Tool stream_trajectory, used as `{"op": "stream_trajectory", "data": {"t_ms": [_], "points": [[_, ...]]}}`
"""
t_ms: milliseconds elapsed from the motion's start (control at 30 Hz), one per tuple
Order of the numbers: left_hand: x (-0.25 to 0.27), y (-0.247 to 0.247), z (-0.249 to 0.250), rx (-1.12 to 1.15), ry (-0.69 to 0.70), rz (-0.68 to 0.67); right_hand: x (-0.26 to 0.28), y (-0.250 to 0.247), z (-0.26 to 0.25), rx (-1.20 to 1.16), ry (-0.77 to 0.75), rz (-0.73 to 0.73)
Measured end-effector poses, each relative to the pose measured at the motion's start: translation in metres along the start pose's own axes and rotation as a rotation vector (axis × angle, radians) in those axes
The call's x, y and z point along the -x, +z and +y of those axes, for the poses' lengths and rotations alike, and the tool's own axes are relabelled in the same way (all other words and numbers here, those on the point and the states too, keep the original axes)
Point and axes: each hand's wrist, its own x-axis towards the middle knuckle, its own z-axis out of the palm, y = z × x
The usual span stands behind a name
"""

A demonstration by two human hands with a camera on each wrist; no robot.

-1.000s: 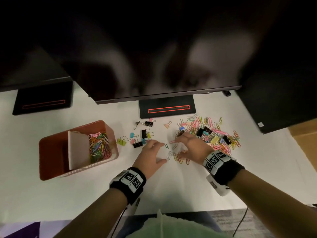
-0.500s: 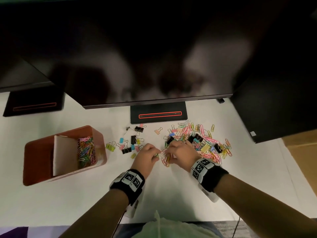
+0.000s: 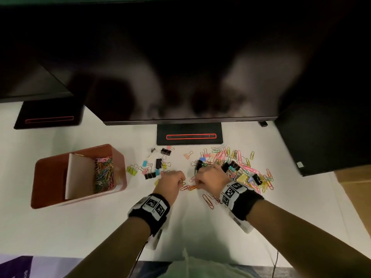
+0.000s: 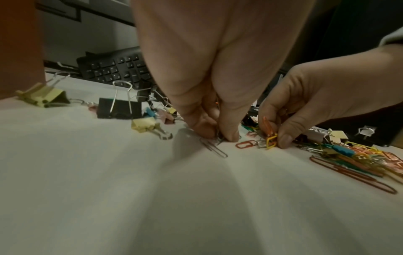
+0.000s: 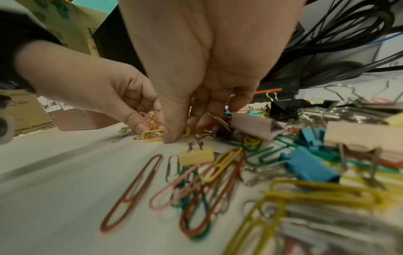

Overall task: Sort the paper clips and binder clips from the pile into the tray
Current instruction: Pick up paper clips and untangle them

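On the white table, my left hand [image 3: 181,182] [image 4: 218,138] curls down and pinches a silver paper clip [image 4: 213,147] lying flat. Close on its right, my right hand [image 3: 197,186] [image 5: 183,133] pinches a small bunch of orange and yellow paper clips [image 3: 190,187] [image 4: 269,136] against the table. The mixed pile [image 3: 243,169] of coloured paper clips and binder clips spreads behind and right of that hand. A red-brown tray [image 3: 48,161] at the left has a white divider [image 3: 80,175], with paper clips [image 3: 103,173] in its right compartment. The left compartment's contents are hidden.
Loose binder clips [image 3: 154,167] lie between the tray and my left hand. A monitor [image 3: 180,67] overhangs the back, its black base [image 3: 189,135] behind the pile. A black box [image 3: 321,137] stands at the right. Long paper clips [image 3: 207,200] lie near my right wrist.
Both hands have drawn together toward the table's front and curled from flat into pinches. A few paper clips came with them out of the pile.
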Motion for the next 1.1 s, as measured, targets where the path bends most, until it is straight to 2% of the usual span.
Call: {"op": "stream_trajectory", "data": {"t_ms": [167,300,433,567,667,767,867,1000,1100], "points": [[0.002,-0.009,-0.006,-0.123,0.038,-0.084,0.009,-0.002,0.001,-0.008,-0.008,0.050],[0.008,-0.016,-0.011,-0.067,0.027,-0.094,0.019,-0.010,-0.003,-0.063,-0.001,0.111],[0.021,-0.045,-0.009,0.132,0.007,0.081,0.020,-0.034,-0.019,-0.162,-0.001,0.165],[0.044,-0.118,-0.014,0.272,-0.045,0.252,0.001,-0.065,-0.060,-0.187,-0.003,0.237],[0.056,-0.171,-0.049,0.361,-0.137,0.369,-0.026,-0.085,-0.107,-0.225,-0.038,0.272],[0.066,-0.200,-0.077,0.438,-0.199,0.457,-0.058,-0.097,-0.155,-0.238,-0.078,0.279],[0.068,-0.202,-0.102,0.408,-0.286,0.422,-0.088,-0.099,-0.195,-0.226,-0.088,0.246],[0.069,-0.195,-0.126,0.302,-0.334,0.225,-0.105,-0.089,-0.216,-0.180,-0.091,0.193],[0.074,-0.195,-0.115,0.147,-0.208,0.276,-0.091,-0.082,-0.200,-0.205,-0.116,0.255]]}}
